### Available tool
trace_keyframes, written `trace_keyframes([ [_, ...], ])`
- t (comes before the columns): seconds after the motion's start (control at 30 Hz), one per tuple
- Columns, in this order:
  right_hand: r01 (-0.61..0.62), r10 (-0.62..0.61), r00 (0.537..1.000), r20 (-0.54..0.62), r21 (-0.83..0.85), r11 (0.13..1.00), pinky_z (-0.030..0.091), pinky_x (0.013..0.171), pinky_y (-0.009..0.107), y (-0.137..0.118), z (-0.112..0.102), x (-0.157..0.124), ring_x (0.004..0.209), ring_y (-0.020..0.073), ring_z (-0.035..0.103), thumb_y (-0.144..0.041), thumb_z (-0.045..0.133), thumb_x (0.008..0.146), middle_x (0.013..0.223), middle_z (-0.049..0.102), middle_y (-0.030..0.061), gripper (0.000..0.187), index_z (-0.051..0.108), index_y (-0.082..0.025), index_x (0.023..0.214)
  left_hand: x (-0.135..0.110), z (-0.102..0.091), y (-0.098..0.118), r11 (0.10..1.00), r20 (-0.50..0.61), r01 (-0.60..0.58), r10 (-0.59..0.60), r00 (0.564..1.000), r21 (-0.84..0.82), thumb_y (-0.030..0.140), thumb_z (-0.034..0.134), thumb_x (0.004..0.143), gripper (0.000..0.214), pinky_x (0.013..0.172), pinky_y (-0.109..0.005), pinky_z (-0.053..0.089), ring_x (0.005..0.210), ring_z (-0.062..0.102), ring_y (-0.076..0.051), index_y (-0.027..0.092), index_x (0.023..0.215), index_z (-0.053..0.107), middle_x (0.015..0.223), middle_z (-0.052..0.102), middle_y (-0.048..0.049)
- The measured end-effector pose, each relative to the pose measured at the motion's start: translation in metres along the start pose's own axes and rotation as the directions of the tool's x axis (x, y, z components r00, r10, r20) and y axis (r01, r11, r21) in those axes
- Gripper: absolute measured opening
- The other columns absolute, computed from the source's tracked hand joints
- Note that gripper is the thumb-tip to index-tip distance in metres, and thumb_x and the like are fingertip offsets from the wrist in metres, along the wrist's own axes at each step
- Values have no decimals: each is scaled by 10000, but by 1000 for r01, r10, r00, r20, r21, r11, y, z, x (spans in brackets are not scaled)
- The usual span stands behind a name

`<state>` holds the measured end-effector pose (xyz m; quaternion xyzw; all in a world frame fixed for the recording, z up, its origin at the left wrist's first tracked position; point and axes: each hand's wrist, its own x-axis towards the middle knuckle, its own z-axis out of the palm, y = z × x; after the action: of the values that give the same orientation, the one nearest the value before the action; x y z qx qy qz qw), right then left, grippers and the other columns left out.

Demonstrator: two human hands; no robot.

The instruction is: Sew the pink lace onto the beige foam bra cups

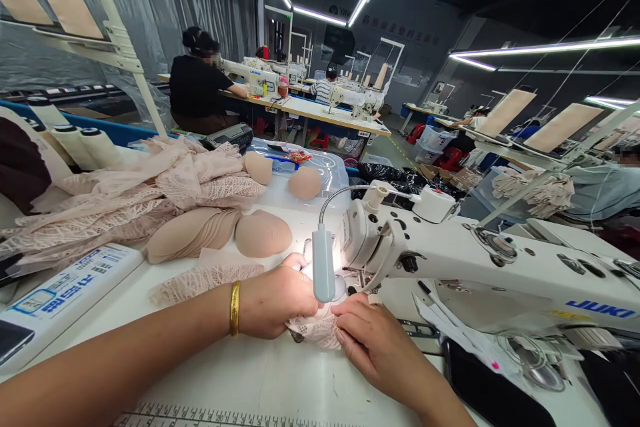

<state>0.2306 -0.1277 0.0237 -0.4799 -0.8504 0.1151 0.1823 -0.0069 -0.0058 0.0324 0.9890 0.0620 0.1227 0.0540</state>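
Note:
My left hand [273, 297], with a gold bangle at the wrist, is closed on a piece of pale pink lace fabric [317, 332] beside the sewing machine's needle area. From the other side my right hand [367, 333] presses its bent fingers on the edge of the same lace. The white sewing machine [430, 247] stands to the right, its needle mostly hidden. A grey lamp [323, 263] on a bendy neck hangs over the lace and lights it brightly. Close to my left hand lie another lace piece [200, 283] and a beige molded cup [263, 235].
Stacked beige cups [195, 233] and a heap of lace [200, 177] lie at the left, near a white box [75, 293]. A black phone [490, 387] rests at the lower right. A ruler strip [200, 417] runs along the front edge. A co-worker [203, 80] sits farther back.

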Motion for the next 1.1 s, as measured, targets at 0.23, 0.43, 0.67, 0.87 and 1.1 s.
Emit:
trace_keyframes([
  [0.23,-27,28,999,-43,12,1000,537,874,397,11,6,1,935,245,678,-214,428,1056,1015,744,71,222,646,-240,1091,1,3,-10,999,19,11,-10,1000,-38,25,676,669,270,940,-416,377,795,614,-211,224,818,572,823,661,-2],
  [0.43,-216,219,972,-83,53,975,581,913,437,24,12,0,1088,304,691,-308,494,1031,1199,734,122,291,625,-212,1272,4,6,-17,999,11,23,-23,1000,-49,49,689,700,287,952,-408,368,818,644,-214,243,898,618,814,673,7],
  [0.67,-252,268,961,-67,185,950,531,1058,481,33,13,4,1229,303,650,-336,456,1047,1292,709,136,340,623,-190,1305,5,2,-14,998,-3,16,-16,1000,-68,33,682,709,637,925,-426,355,948,688,-244,314,1271,574,1007,752,9],
  [0.87,-231,241,968,-76,115,966,545,1045,482,25,12,4,1241,317,650,-307,461,1039,1291,717,127,321,642,-201,1281,6,-2,-9,998,-12,-4,4,1000,-63,85,677,776,424,898,-451,358,948,692,-255,261,1150,585,1016,758,-14],
  [1.1,-57,41,960,-277,-50,997,597,910,434,22,12,-4,1092,284,721,-197,480,1030,1189,765,93,308,570,-231,1323,2,-3,-7,994,8,29,-29,1000,-109,98,689,807,286,921,-412,379,922,667,-232,261,1030,613,976,735,-2],
])
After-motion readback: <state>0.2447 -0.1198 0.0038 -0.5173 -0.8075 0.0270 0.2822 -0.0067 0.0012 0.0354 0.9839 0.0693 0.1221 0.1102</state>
